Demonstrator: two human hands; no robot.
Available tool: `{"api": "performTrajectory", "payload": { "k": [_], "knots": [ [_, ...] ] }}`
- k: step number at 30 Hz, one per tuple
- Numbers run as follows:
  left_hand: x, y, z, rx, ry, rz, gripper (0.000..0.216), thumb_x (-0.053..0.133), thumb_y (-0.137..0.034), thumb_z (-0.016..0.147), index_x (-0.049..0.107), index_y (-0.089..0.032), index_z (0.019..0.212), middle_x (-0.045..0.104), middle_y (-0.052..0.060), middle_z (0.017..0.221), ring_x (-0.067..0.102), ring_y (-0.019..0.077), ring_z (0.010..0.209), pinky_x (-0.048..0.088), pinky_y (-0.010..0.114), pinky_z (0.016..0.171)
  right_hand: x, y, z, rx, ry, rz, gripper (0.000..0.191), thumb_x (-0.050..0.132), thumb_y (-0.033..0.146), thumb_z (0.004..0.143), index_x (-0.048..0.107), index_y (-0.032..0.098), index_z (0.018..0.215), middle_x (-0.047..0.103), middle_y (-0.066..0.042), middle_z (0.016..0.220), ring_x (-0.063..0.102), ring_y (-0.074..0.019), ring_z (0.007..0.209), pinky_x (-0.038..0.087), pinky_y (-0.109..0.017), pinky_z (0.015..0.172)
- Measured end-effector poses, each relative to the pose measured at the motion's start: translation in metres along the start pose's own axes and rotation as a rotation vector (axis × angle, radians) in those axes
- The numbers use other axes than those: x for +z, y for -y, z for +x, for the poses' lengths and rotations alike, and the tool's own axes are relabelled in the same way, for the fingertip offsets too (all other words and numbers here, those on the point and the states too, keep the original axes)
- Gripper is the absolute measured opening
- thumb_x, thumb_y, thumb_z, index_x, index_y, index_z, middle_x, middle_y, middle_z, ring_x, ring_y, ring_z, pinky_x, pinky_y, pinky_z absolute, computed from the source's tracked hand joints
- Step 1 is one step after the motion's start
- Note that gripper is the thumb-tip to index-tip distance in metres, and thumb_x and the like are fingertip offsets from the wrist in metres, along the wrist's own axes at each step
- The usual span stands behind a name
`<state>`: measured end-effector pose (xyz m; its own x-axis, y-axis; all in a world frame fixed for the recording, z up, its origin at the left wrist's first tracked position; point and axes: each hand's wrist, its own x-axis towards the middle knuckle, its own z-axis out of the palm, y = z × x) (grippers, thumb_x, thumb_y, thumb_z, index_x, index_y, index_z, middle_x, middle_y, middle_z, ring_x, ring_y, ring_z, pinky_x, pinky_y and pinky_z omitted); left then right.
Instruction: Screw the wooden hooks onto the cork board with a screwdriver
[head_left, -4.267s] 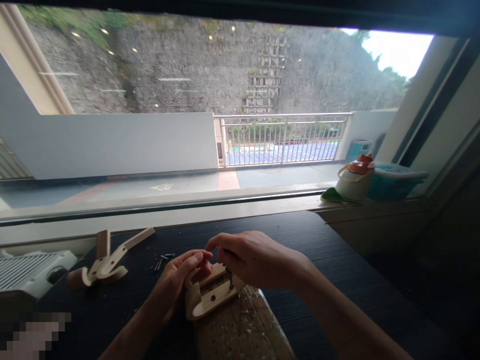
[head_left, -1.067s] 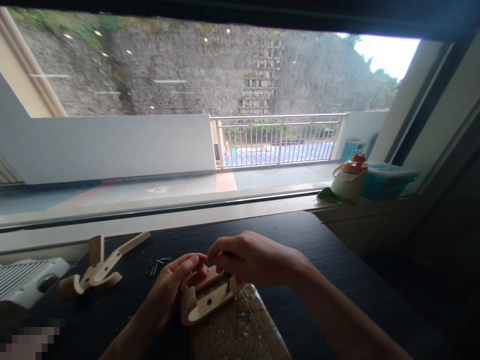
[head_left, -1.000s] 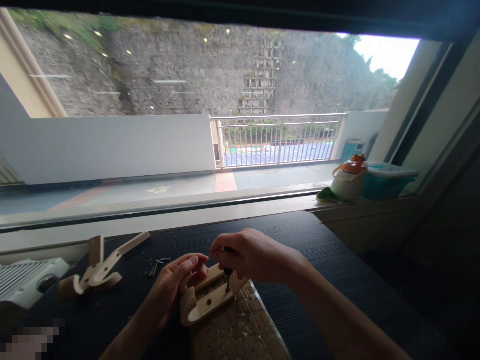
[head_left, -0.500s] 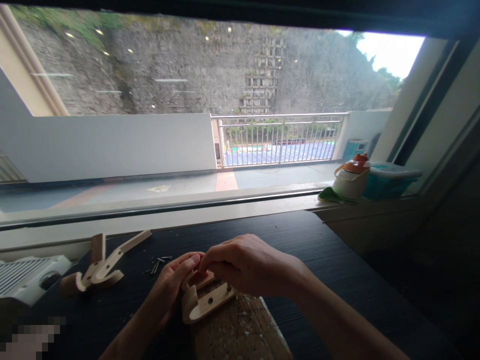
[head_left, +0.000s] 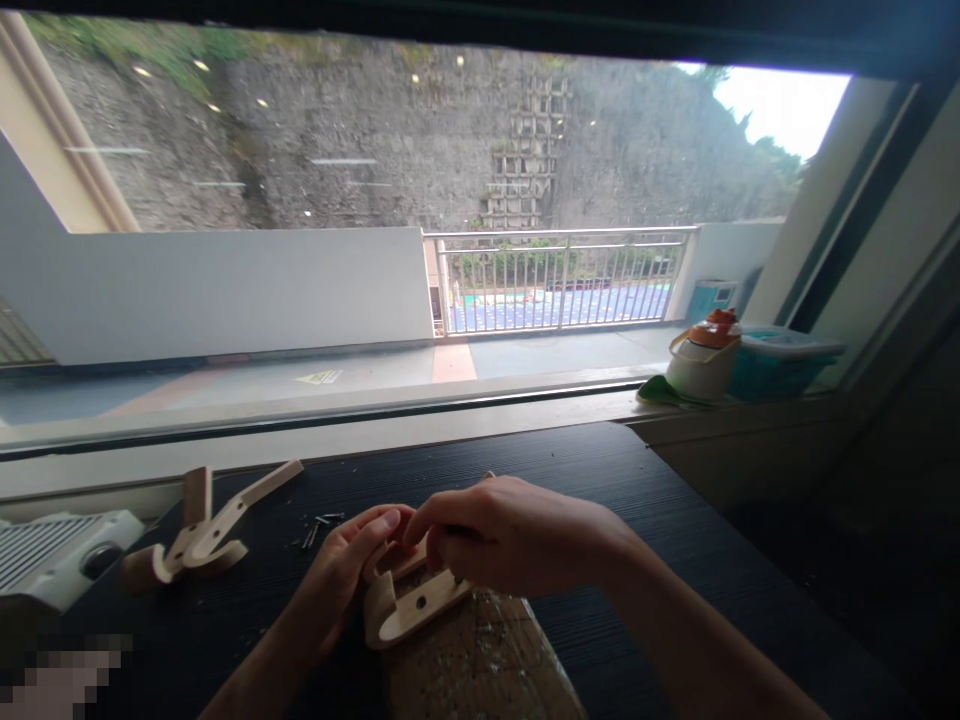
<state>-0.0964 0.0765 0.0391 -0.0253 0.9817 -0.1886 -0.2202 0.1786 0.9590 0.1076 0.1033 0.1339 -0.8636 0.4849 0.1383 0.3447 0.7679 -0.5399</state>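
Dipping lower now over wooden hook (head_left: 436,598): right hand (head_left: 517,535)

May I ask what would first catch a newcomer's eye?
Probably the tall, rough grey slope outdoors, filling much of the top. Next, the bare left hand and bare right hand at bottom centre, close to pale curved wooden parts; then the orange-topped white bottle at middle right.

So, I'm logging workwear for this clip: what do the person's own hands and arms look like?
The left grip and right grip are bare hands, without gloves; both are partly hidden, so rings can't be ruled out. Both forearms are bare as far as they show: no sleeves, watch or bracelet.
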Motion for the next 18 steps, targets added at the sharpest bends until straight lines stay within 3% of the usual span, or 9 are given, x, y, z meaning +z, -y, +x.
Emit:
{"api": "performTrajectory", "payload": {
  "k": [3, 8, 12, 18],
  "knots": [
    [0.001, -0.001, -0.001, 0.003, -0.018, 0.003, 0.028, 0.072, -0.040, 0.066, 0.071, -0.017, 0.080, 0.066, 0.001, 0.067, 0.059, 0.0125, 0.066, 0.047, 0.020, 0.063, -0.001, -0.005, 0.001, 0.021, -0.014, -0.004, 0.031, 0.043, 0.022, 0.086, 0.062, 0.023, 0.110, 0.067, 0.001, 0.080, 0.053, -0.0092, 0.063, 0.033, -0.022, 0.060],
    [0.002, -0.002, -0.002, -0.002, -0.014, 0.012, 0.029, 0.071, -0.043, 0.067, 0.071, -0.016, 0.078, 0.063, 0.000, 0.064, 0.056, 0.0109, 0.063, 0.045, 0.018, 0.060, 0.006, -0.012, 0.006, 0.101, -0.148, -0.114, 0.024, 0.046, 0.029, 0.087, 0.065, 0.022, 0.100, 0.064, 0.001, 0.071, 0.050, -0.0096, 0.059, 0.029, -0.023, 0.057],
    [0.003, -0.001, -0.001, 0.002, -0.035, -0.002, 0.029, 0.073, -0.042, 0.063, 0.070, -0.016, 0.076, 0.063, -0.001, 0.062, 0.057, 0.0105, 0.062, 0.045, 0.018, 0.059, 0.014, -0.013, 0.010, 0.069, -0.196, -0.146, 0.022, 0.044, 0.029, 0.088, 0.064, 0.023, 0.096, 0.066, 0.000, 0.075, 0.055, -0.0113, 0.065, 0.031, -0.023, 0.059],
    [0.003, -0.001, -0.002, -0.024, -0.032, 0.000, 0.032, 0.073, -0.043, 0.062, 0.070, -0.017, 0.081, 0.067, 0.000, 0.065, 0.059, 0.0122, 0.060, 0.045, 0.018, 0.054, 0.011, -0.008, 0.007, -0.017, -0.106, -0.027, 0.023, 0.044, 0.023, 0.087, 0.065, 0.025, 0.097, 0.069, 0.002, 0.086, 0.058, -0.0104, 0.074, 0.035, -0.022, 0.064]
  ]
}}
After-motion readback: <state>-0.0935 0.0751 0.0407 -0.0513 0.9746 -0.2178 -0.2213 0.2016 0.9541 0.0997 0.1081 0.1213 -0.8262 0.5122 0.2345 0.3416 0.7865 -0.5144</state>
